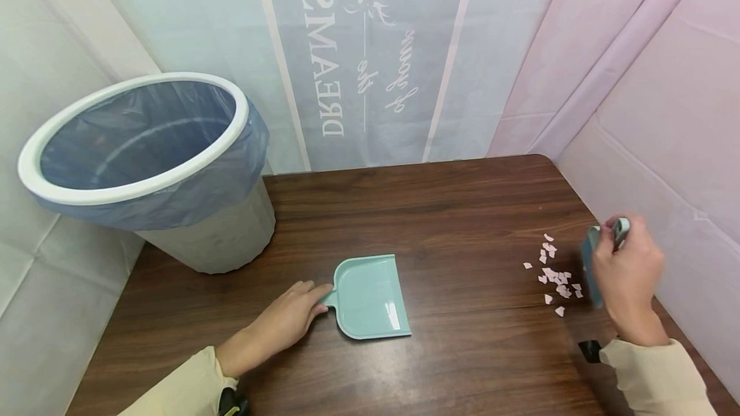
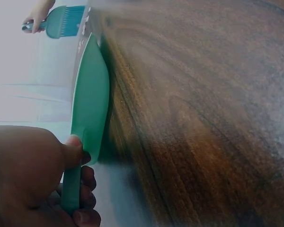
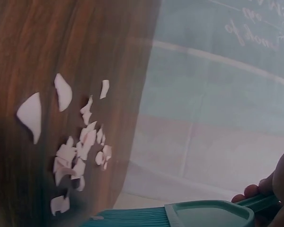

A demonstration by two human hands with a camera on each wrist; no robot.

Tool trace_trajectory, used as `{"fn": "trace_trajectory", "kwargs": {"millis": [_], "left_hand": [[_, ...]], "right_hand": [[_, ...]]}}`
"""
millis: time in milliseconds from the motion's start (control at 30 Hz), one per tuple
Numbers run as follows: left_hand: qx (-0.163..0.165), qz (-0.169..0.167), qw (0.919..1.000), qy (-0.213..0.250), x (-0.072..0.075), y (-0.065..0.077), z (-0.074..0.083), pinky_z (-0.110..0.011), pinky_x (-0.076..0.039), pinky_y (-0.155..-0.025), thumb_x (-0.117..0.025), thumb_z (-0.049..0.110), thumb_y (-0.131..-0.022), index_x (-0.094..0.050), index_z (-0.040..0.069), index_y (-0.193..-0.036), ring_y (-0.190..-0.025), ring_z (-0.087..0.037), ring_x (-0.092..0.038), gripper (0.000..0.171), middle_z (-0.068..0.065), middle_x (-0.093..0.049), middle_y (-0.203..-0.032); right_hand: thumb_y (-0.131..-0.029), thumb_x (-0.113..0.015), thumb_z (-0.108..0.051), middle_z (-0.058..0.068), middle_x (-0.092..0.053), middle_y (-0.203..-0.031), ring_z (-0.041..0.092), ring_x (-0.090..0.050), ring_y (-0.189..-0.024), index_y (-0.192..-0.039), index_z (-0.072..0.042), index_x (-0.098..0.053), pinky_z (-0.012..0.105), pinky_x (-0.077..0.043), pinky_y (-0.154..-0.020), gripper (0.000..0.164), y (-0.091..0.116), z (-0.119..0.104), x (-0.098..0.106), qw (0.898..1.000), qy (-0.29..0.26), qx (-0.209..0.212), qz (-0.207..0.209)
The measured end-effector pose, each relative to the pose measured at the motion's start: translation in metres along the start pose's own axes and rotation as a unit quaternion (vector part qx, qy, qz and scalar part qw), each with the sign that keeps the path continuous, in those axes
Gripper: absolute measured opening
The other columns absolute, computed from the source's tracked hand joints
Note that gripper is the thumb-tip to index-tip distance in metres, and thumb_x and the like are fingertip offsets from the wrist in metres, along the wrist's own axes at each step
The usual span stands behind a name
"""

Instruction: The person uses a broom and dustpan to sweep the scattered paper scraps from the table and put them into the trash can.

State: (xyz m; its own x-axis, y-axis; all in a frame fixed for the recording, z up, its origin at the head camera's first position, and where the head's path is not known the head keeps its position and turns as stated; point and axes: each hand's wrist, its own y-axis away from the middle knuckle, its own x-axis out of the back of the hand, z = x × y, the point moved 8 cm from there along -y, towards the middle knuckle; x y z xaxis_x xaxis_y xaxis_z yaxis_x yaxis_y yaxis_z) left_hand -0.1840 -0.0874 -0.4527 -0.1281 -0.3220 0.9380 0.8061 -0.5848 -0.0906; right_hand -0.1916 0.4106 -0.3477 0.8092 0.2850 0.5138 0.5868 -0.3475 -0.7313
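Note:
A mint-green dustpan [image 1: 370, 297] lies near the middle of the wooden table, its wide lip facing right. My left hand [image 1: 289, 316] grips its short handle, thumb on one side and fingers curled beneath, as the left wrist view shows. At the table's right side my right hand [image 1: 630, 268] holds a small green hand brush [image 3: 208, 215] by its handle, bristles [image 2: 72, 21] pointing down. Just left of the brush lie scattered white paper scraps [image 1: 555, 278]. Several of them overlap in a loose cluster, with a few apart.
A pale waste bin [image 1: 214, 242] with a white rim and a blue bag liner stands at the table's back left. Printed fabric [image 1: 370, 63] hangs behind the table [image 1: 462, 210], and pale pink cloth [image 1: 665, 146] borders its right side.

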Motion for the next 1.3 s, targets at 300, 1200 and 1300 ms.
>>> {"fn": "trace_trajectory", "kwargs": {"millis": [300, 1200, 1300], "left_hand": [[0.0, -0.004, 1.0, 0.002, 0.0, 0.0, 0.001, -0.029, -0.048, -0.073, -0.061, 0.018, -0.092, -0.058, 0.006, -0.125, -0.08, -0.01, -0.049, 0.035, 0.002, -0.056, -0.091], [0.003, -0.015, 0.9999, -0.001, 0.0, -0.003, -0.001, -0.029, -0.048, -0.073, -0.061, 0.019, -0.092, -0.058, 0.006, -0.124, -0.082, -0.011, -0.05, 0.035, 0.002, -0.056, -0.089], [0.004, -0.016, 0.9999, -0.002, 0.001, -0.003, -0.001, -0.029, -0.047, -0.073, -0.061, 0.019, -0.092, -0.058, 0.007, -0.124, -0.081, -0.011, -0.05, 0.035, 0.003, -0.055, -0.089]], "right_hand": [[-0.087, -0.06, -0.01, 0.018, -0.06, -0.072, -0.012, -0.032, -0.061, -0.095, 0.002, -0.06, 0.029, -0.024, -0.053, 0.015, 0.003, 0.011, -0.009, 1.0, 0.021, -0.011, 0.001], [-0.081, -0.068, 0.002, 0.012, -0.061, -0.072, -0.014, -0.036, -0.058, -0.092, 0.001, -0.059, 0.009, -0.031, -0.05, 0.014, 0.011, -0.018, -0.032, 0.987, -0.089, 0.093, -0.101], [-0.081, -0.068, 0.003, 0.011, -0.062, -0.074, -0.014, -0.038, -0.059, -0.093, 0.001, -0.059, 0.008, -0.032, -0.051, 0.015, 0.015, -0.021, -0.03, 0.985, -0.096, 0.095, -0.111]]}}
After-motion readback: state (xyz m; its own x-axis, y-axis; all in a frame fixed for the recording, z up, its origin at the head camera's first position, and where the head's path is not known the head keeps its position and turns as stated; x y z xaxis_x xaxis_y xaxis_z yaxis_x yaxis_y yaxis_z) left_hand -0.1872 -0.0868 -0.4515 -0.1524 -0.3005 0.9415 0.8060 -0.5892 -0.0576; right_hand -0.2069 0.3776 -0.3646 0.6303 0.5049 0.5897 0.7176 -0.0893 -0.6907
